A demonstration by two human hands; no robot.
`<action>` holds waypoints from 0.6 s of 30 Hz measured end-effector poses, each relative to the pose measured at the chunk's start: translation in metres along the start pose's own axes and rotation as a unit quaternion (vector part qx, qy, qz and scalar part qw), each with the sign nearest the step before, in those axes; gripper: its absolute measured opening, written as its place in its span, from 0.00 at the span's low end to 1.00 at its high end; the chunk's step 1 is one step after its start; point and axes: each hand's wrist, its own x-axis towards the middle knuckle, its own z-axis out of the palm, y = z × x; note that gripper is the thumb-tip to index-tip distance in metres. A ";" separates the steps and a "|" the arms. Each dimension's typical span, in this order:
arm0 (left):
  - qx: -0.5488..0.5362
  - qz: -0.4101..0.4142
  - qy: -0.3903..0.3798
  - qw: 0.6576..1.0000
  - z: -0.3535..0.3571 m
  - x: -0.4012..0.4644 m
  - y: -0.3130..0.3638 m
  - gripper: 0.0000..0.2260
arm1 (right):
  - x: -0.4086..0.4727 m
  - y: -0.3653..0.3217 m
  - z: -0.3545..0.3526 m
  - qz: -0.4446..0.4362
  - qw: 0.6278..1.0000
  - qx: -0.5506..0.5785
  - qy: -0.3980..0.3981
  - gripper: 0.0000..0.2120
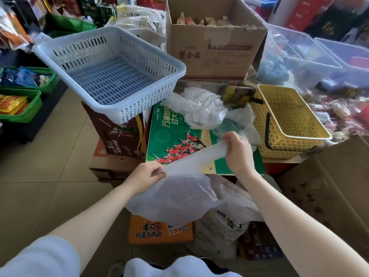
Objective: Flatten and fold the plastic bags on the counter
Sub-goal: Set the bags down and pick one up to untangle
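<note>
Holding one clear plastic bag (179, 188) up over the green box (179, 140), the left hand (145, 176) and right hand (237, 152) each pinch an edge. Crumpled bags (201, 108) wait behind. No folded bags show, so I think most work is left.

Bright, even daylight; soft shadows; wide-angle bending at edges; far background top right blurred.

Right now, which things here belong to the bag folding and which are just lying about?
Job: held bag, left hand, right hand, crumpled bags.
Lying about: blue basket, yellow basket, cardboard box, green box.
</note>
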 end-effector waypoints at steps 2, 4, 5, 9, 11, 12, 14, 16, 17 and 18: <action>0.010 0.033 0.007 0.999 0.002 0.002 0.012 0.09 | -0.007 -0.010 0.009 -0.125 0.989 -0.076 -0.018 0.17; 0.012 0.068 0.009 0.998 -0.001 0.005 0.025 0.08 | -0.012 -0.027 0.018 -0.254 0.960 -0.054 -0.102 0.17; 0.004 0.093 0.014 0.996 -0.003 0.006 0.032 0.09 | -0.013 -0.035 0.022 -0.302 0.941 -0.048 -0.146 0.18; 0.022 0.185 0.010 0.982 -0.018 0.006 0.049 0.12 | -0.012 -0.050 0.030 -0.334 0.905 -0.068 -0.255 0.21; 0.042 0.164 0.007 0.986 -0.026 0.003 0.044 0.13 | -0.011 -0.049 0.028 -0.314 0.914 -0.034 -0.255 0.14; 0.049 0.144 0.005 0.988 -0.029 0.001 0.039 0.13 | -0.010 -0.047 0.025 -0.307 0.920 -0.047 -0.239 0.13; 0.057 0.092 -0.003 0.994 -0.031 -0.004 0.029 0.14 | -0.007 -0.041 0.021 -0.290 0.929 -0.078 -0.218 0.13; 0.054 0.038 -0.009 0.998 -0.033 -0.008 0.025 0.13 | -0.005 -0.034 0.018 -0.273 0.932 -0.071 -0.227 0.12; 0.052 0.021 -0.009 0.998 -0.033 -0.009 0.024 0.12 | -0.004 -0.030 0.018 -0.262 0.933 -0.058 -0.238 0.11; 0.057 0.008 -0.010 0.998 -0.033 -0.009 0.022 0.11 | -0.002 -0.024 0.018 -0.248 0.936 -0.048 -0.244 0.11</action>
